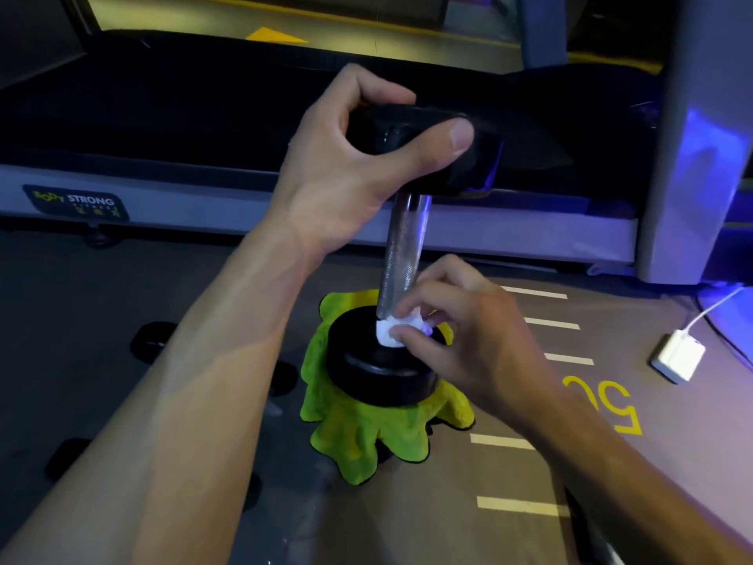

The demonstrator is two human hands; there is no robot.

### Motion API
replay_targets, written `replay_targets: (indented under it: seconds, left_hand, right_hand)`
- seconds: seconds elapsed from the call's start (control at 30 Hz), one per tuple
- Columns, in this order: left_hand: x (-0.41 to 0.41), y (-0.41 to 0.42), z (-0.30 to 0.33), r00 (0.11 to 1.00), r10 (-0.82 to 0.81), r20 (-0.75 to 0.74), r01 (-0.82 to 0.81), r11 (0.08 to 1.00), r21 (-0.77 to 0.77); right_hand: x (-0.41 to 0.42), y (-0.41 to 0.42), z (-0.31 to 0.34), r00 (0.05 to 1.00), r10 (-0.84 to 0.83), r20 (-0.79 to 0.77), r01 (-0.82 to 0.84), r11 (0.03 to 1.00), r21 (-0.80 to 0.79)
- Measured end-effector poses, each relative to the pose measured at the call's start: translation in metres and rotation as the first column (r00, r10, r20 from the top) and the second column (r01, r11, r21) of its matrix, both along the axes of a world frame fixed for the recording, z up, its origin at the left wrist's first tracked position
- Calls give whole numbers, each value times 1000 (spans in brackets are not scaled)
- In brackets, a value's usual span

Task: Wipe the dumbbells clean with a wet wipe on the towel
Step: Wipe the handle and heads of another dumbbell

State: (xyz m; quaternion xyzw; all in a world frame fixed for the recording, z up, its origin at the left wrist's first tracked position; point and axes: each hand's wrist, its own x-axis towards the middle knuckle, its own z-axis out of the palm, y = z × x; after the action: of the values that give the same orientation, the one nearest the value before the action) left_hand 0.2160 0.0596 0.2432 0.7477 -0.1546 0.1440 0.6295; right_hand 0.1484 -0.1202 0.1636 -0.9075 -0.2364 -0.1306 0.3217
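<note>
A black dumbbell (401,254) with a knurled metal handle stands upright on its lower head (366,369), which sits on a crumpled green towel (358,434) on the floor. My left hand (350,165) grips the upper head from above, thumb and fingers curled round it. My right hand (460,344) pinches a bunched white wet wipe (391,332) and presses it where the handle meets the lower head.
A treadmill deck with a grey side rail (163,197) runs across behind the dumbbell, its upright post (692,157) at the right. Other dark dumbbells (155,340) lie on the floor at left. A white charger (678,354) with cable lies at right, beside yellow floor markings.
</note>
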Motion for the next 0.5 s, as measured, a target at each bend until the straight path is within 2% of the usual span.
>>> replay_targets:
  seconds: [0.1,0.17,0.27,0.37,0.5]
  left_hand:
    - [0,2,0,1000,8,-2,-8,1000,-8]
    - [-1,1,0,1000,12,-10,-12,1000,7]
    - [-1,1,0,1000,14,-17,-13,1000,19]
    - [0,1,1,1000,13,-19,-13,1000,9]
    - [1,1,1,999,28,-31,-27,999,21]
  right_hand:
    - [-5,1,-8,996,-93,-9,93,995,23]
    - [-7,-1,-11,986,-152,-63,158,982,101]
    - [-6,0,-8,979,-156,-134,172,978,119]
    - [-3,8,4,986,-166,-8,166,985,57]
    - [12,17,17,934,-272,231,204,938,282]
